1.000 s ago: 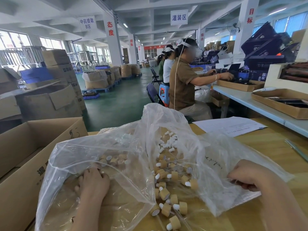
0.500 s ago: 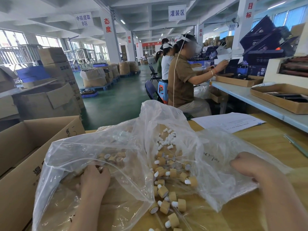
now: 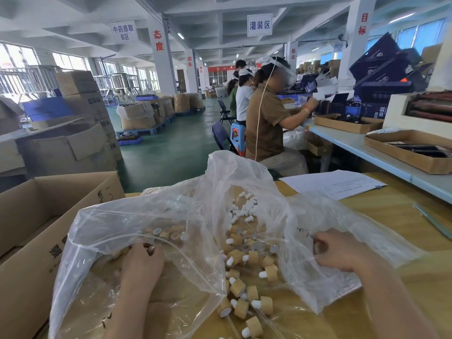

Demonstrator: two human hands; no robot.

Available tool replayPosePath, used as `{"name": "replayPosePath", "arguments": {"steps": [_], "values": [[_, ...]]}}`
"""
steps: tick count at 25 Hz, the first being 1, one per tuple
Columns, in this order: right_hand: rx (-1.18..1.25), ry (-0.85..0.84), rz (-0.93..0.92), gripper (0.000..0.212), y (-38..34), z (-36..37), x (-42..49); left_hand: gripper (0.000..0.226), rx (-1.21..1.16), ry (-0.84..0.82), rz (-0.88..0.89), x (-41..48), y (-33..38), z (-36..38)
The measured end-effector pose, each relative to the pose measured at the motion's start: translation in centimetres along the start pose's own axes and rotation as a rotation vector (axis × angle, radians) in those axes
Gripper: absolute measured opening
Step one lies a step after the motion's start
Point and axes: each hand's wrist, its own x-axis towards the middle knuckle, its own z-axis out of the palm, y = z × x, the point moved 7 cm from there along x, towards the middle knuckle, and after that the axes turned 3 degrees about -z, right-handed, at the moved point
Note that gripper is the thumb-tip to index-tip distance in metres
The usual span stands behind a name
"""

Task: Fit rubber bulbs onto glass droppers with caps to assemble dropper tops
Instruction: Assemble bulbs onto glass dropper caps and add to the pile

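While left hand (image 3: 141, 263) sits inside clear plastic bag (image 3: 97, 241), film blurs its fingers, grip unclear; right hand (image 3: 340, 253) pinches loose clear film (image 3: 318, 285); tan-capped droppers (image 3: 238, 287) piled between; brown cardboard box (image 3: 36, 216) left.

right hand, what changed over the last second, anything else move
The right hand, gripping the plastic of the right bag, shifted left toward the assembled dropper tops. The left hand stayed inside the left bag among the caps; the pile stayed put.
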Motion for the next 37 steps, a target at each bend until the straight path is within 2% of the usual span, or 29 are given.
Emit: {"name": "replayPosePath", "arguments": {"steps": [5, 10, 13, 18, 20, 22, 25, 28, 32, 34, 37], "values": [[0.119, 0.141, -0.012, 0.011, -0.8, 0.1, 0.5, 0.012, 0.017, -0.012, -0.016, 0.1, 0.0, 0.0], [0.047, 0.133, 0.078, 0.014, -0.8, 0.4, 1.0, 0.016, -0.102, 0.037, 0.010, -0.6, 0.4, -0.2], [0.044, 0.158, 0.137, 0.013, -1.1, 0.5, 1.1, 0.029, -0.215, 0.109, 0.106, -1.9, 1.9, -1.1], [0.126, 0.207, 0.196, 0.028, -0.5, -0.1, 0.9, 0.027, -0.310, 0.090, 0.282, -4.3, 4.9, -1.4], [0.272, 0.361, 0.217, 0.028, 0.1, -1.2, 0.3, 0.030, -0.313, 0.037, 0.360, -5.3, 6.0, -0.9], [0.437, 0.648, 0.223, 0.026, 1.1, -3.1, -1.3, 0.028, -0.330, -0.028, 0.436, -6.4, 6.8, -0.1], [0.625, 1.018, 0.093, 0.027, 1.3, -5.7, -3.8, 0.023, -0.394, -0.051, 0.547, -7.7, 7.9, 0.3], [0.748, 1.169, -0.136, 0.030, -0.9, -6.5, -5.3, 0.021, -0.402, -0.068, 0.620, -8.5, 8.5, 0.5], [0.713, 1.347, -0.354, 0.035, -3.6, -6.9, -7.3, 0.022, -0.314, -0.118, 0.697, -9.8, 9.5, 1.4], [0.715, 1.410, -0.382, 0.037, -3.7, -7.2, -7.9, 0.026, -0.296, -0.139, 0.729, -10.3, 9.8, 1.7], [0.759, 1.485, -0.329, 0.038, -2.6, -7.4, -8.3, 0.032, -0.352, -0.234, 0.679, -10.2, 9.4, 2.2]]}}
